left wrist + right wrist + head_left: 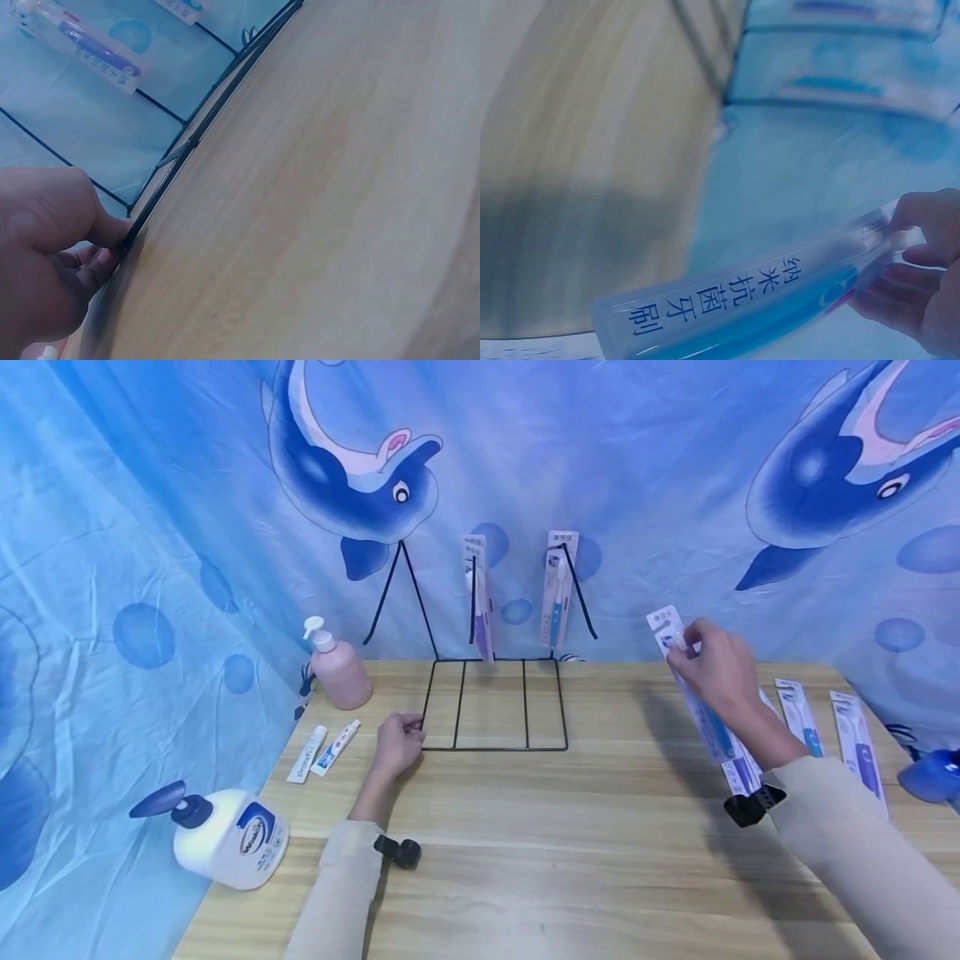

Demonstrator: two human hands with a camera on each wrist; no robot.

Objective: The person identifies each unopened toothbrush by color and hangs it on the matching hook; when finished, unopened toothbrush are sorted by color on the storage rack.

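At the rack's [491, 749] three o'clock, the right hand [716, 668] pinches a packaged toothbrush [708, 727]. The left hand [397, 745] grips the rack's edge at eight o'clock.

Wood-grain table [525, 860] — black wire rack [491, 749], two pump bottles [342, 677], two tubes [335, 747], packaged toothbrushes [858, 747]

The right hand [922, 274] pinches one end of a packaged blue toothbrush [742, 296], with the worktop [592, 135] to the left and a dark wire rack [810, 106] far beyond.
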